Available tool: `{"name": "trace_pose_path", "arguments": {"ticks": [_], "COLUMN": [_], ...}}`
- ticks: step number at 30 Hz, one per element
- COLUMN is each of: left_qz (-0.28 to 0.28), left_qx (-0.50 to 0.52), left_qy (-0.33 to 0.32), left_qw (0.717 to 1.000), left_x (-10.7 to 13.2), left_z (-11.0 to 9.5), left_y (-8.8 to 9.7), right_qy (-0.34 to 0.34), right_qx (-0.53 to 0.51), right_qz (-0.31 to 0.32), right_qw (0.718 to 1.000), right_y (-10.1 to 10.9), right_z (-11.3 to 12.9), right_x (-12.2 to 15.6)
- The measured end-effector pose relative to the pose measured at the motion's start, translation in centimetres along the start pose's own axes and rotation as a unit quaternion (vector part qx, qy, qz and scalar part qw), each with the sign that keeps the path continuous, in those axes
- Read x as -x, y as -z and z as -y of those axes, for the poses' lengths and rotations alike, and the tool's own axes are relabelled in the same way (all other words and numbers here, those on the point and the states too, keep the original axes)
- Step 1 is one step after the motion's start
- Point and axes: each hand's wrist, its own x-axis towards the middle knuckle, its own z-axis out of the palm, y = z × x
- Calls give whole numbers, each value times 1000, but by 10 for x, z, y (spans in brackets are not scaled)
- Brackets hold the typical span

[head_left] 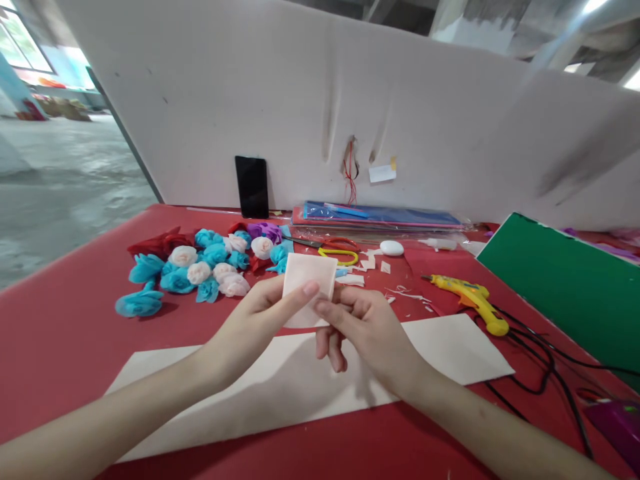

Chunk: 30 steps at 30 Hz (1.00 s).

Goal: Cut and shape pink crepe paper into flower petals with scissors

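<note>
Between my two hands, above the table, is a small pale pink, nearly square piece that looks like folded crepe paper (309,270). My left hand (267,303) grips it from the left, thumb flat across its front and fingers behind. At its lower right edge, my right hand (357,320) pinches it between thumb and index finger, the other fingers curled below. Under both hands lies a long strip of the same pale material (450,347). Scissors (340,253) with yellow and red handles rest just beyond the held piece, near small white scraps (370,261).
Blue, white, red and purple paper flowers (183,270) cluster at left on the red table (65,340). A yellow glue gun (467,297) with black cord lies right, beside a green board (565,293). A phone (252,187) leans against the white panel; wrapped paper sheets (380,217) lie behind.
</note>
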Motion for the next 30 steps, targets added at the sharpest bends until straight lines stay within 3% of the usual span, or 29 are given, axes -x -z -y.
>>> {"name": "trace_pose_path", "arguments": {"ticks": [3,6,9,14,18,21,26,30], "left_qz": [-30,-77,-58,50,126,133,140,126], "left_qx": [4,6,13,56,110,117,157,96], "left_qy": [-19,-17,32,69,77,87,84,90], "left_qw": [999,997,998,995,983,980,974,983], "left_x": [-1,-1,1,4,4,4,3,1], "left_z": [2,3,2,0,-1,-1,6,5], "left_y": [1,1,-4,-13,-14,-14,-14,-15], "right_qy": [0,68,128,133,134,152,154,132], "right_qx": [31,81,106,144,166,194,167,108], "right_qz": [-18,-113,-166,-130,-141,-154,-134,-69], "right_qw": [999,988,972,972,967,957,965,983], "right_y": [2,5,6,5,7,10,9,6], "right_z": [-1,1,4,3,4,5,4,1], "right_x": [0,-1,-1,2,4,4,5,6]}}
